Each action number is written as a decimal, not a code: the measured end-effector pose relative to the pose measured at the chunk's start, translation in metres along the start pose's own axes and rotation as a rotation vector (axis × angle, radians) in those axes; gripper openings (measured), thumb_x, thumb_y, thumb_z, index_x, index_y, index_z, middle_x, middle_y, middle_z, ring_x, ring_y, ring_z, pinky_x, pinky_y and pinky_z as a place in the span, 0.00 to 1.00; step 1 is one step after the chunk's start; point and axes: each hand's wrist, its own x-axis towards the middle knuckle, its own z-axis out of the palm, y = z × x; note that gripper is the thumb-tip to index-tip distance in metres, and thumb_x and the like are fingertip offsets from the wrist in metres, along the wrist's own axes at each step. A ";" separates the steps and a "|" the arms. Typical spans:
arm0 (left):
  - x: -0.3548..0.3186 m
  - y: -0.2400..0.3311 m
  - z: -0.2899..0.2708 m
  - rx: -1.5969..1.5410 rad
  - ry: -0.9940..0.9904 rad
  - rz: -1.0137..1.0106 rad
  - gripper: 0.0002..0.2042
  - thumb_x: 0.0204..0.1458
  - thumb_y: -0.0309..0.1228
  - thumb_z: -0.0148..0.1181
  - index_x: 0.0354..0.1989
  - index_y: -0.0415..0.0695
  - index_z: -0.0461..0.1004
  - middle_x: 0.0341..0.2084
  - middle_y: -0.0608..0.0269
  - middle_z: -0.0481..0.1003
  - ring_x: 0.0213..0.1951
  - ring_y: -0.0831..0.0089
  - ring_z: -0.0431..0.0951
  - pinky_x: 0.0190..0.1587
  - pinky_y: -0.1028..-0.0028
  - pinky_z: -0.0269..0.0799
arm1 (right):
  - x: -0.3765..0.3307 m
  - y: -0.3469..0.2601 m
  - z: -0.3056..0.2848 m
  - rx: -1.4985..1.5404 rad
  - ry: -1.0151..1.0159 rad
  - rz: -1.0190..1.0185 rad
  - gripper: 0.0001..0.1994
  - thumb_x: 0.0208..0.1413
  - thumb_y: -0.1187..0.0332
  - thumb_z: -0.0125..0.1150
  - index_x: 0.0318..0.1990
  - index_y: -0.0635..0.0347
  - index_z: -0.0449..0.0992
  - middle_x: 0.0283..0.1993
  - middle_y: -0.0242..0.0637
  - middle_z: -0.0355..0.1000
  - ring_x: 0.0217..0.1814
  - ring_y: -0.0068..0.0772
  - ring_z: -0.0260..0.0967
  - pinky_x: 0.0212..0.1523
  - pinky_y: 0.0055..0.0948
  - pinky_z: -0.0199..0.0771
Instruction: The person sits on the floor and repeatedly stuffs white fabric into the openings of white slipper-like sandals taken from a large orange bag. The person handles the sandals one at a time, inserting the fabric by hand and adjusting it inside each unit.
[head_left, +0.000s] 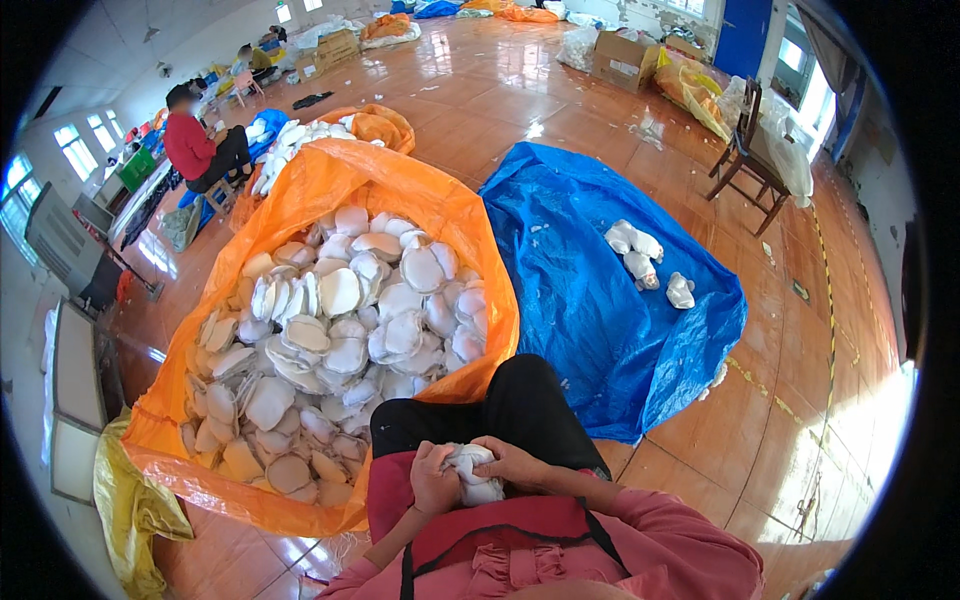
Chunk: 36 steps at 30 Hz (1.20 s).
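Note:
Over my lap, a white padded fabric piece (478,488) is held between my two hands. My left hand (436,480) grips its left side with curled fingers. From the right, my right hand (507,464) closes on its upper edge. Just ahead and to the left, a large orange sack (505,290) lies rolled open, full of many flat, rounded white fabric pads (340,292). To the right of it a blue plastic sheet (560,270) is spread on the floor, bearing several bunched white pieces (640,245).
A wooden chair (750,155) stands at the right, with cardboard boxes (620,62) farther back. Another person in a red top (190,145) sits at the far left beside a second heap of white pieces (290,150). A yellow sack (135,500) lies at the near left.

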 end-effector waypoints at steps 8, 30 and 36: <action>-0.003 -0.001 0.003 -0.015 0.009 0.049 0.13 0.34 0.14 0.54 0.30 0.40 0.75 0.25 0.54 0.71 0.29 0.56 0.72 0.30 0.66 0.69 | -0.005 0.000 -0.016 0.283 -0.155 0.108 0.21 0.59 0.61 0.62 0.55 0.59 0.66 0.48 0.34 0.69 0.50 0.27 0.67 0.53 0.31 0.69; -0.009 -0.001 -0.003 -0.068 -0.169 -0.224 0.15 0.40 0.21 0.60 0.40 0.44 0.77 0.32 0.56 0.73 0.37 0.59 0.75 0.40 0.68 0.71 | 0.000 -0.018 -0.006 -0.644 -0.024 0.049 0.22 0.49 0.59 0.69 0.47 0.63 0.73 0.42 0.38 0.73 0.44 0.28 0.70 0.46 0.28 0.70; -0.013 -0.020 -0.005 0.116 -0.305 -0.453 0.17 0.41 0.31 0.62 0.42 0.39 0.74 0.38 0.48 0.76 0.44 0.53 0.76 0.46 0.61 0.72 | 0.003 -0.016 0.004 -0.781 0.072 0.030 0.22 0.47 0.57 0.66 0.43 0.66 0.74 0.40 0.46 0.75 0.42 0.38 0.73 0.44 0.33 0.72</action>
